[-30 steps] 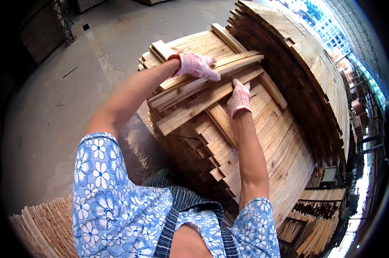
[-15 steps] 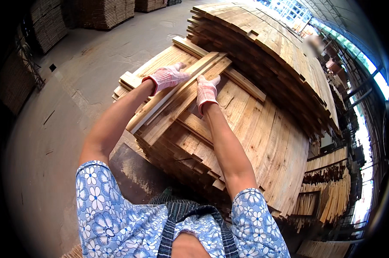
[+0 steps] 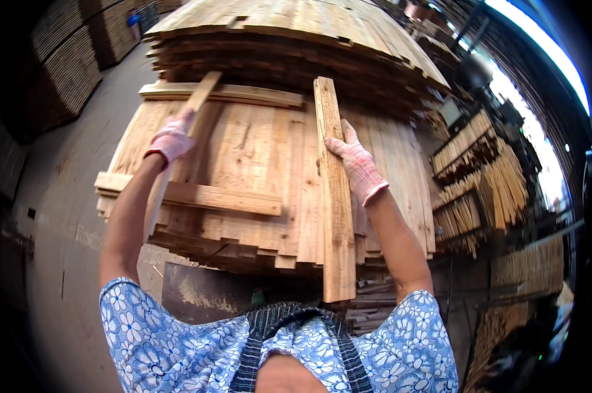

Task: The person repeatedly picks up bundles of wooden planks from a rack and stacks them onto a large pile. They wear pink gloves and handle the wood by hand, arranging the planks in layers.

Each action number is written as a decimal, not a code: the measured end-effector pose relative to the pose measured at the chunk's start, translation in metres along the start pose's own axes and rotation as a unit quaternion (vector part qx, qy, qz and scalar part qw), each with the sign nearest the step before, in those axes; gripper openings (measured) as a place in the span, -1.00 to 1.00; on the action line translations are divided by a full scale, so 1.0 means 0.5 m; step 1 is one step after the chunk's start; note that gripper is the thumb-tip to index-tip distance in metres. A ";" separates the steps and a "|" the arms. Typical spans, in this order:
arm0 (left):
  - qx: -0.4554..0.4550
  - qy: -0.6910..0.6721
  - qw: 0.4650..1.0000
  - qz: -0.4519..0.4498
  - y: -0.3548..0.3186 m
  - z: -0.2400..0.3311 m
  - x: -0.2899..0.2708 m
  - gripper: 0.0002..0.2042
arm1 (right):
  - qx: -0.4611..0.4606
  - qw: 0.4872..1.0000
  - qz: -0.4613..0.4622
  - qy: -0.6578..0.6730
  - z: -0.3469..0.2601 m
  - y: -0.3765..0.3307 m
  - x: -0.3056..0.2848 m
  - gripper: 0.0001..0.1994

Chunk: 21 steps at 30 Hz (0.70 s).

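Note:
In the far left part of the plank stack (image 3: 256,144), my left hand (image 3: 171,135), in a pink and white knit glove, grips a narrow board (image 3: 203,92). This board slants from the far strip toward me, its lower part partly behind my hand and forearm. Farther right, my right hand (image 3: 356,160), gloved alike, has its thumb over a long plank (image 3: 338,223) and its fingers along the right side. The plank points away from me above the stack, its near end past the stack's front edge. Whether it is one piece or two together, I cannot tell.
Two wooden cross strips lie on the stack: a far strip (image 3: 263,96) and a near strip (image 3: 227,198). Behind rises a taller plank pile (image 3: 296,46). Racks of slats (image 3: 466,150) stand at the right, more wood stacks (image 3: 73,72) at the far left.
My hands have moved apart, the right one carrying its plank to the right, away from the left hand's board. My view has turned to the right.

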<state>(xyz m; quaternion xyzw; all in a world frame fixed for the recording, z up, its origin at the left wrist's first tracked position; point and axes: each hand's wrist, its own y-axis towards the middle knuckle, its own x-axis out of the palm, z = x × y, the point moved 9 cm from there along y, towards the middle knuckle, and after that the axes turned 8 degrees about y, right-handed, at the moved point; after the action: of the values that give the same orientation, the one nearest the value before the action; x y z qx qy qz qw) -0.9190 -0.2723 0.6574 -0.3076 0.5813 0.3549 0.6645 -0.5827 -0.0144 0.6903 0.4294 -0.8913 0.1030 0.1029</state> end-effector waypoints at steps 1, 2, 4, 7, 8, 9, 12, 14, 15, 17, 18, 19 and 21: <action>-0.033 -0.085 0.994 -0.063 -0.010 0.019 -0.009 -0.29 | -0.025 0.999 0.011 -0.017 -0.014 -0.013 -0.076 -0.19; -0.022 -0.027 0.999 -0.042 -0.012 -0.004 -0.022 -0.28 | -0.029 1.000 -0.002 0.001 -0.033 -0.041 -0.118 -0.19; -0.014 0.022 0.999 -0.040 -0.026 0.029 -0.054 -0.27 | -0.011 0.998 0.054 -0.027 -0.076 -0.102 -0.250 -0.18; 0.031 0.021 0.999 -0.032 -0.114 0.112 -0.121 -0.24 | 0.013 0.995 0.092 -0.047 -0.124 -0.172 -0.410 -0.22; 0.102 -0.062 0.993 -0.020 -0.139 0.178 -0.116 -0.24 | 0.006 0.989 0.134 -0.067 -0.141 -0.197 -0.486 -0.26; 0.170 -0.145 0.975 -0.010 -0.170 0.242 -0.116 -0.24 | -0.017 0.985 0.158 -0.068 -0.154 -0.205 -0.567 -0.26; 0.243 -0.252 0.936 -0.033 -0.270 0.426 -0.099 -0.28 | 0.001 0.975 0.187 -0.122 -0.178 -0.221 -0.709 -0.28; 0.190 -0.280 0.934 -0.112 -0.312 0.526 -0.044 -0.29 | -0.004 0.976 0.163 -0.145 -0.195 -0.203 -0.749 -0.25; 0.172 -0.294 0.929 -0.146 -0.329 0.568 -0.010 -0.30 | -0.011 0.977 0.153 -0.149 -0.191 -0.187 -0.772 -0.21; 0.208 -0.110 0.970 -0.067 -0.337 0.630 0.052 -0.32 | -0.038 0.975 0.120 -0.186 -0.191 -0.139 -0.813 -0.24; 0.207 -0.039 0.976 -0.058 -0.344 0.668 0.101 -0.33 | -0.065 0.970 0.130 -0.195 -0.173 -0.102 -0.874 -0.26; 0.196 0.036 0.979 -0.050 -0.355 0.677 0.137 -0.33 | -0.047 0.963 0.111 -0.240 -0.136 -0.050 -0.895 -0.24; 0.160 0.080 0.984 -0.018 -0.351 0.700 0.152 -0.28 | -0.045 0.934 0.094 -0.342 -0.087 0.010 -0.874 -0.22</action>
<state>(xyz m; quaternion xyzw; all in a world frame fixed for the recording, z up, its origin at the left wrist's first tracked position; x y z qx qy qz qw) -0.5739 -0.0742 0.6288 -0.2351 0.6761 0.2191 0.6630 -0.3161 0.3255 0.6127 0.3479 -0.9126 -0.0813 -0.1988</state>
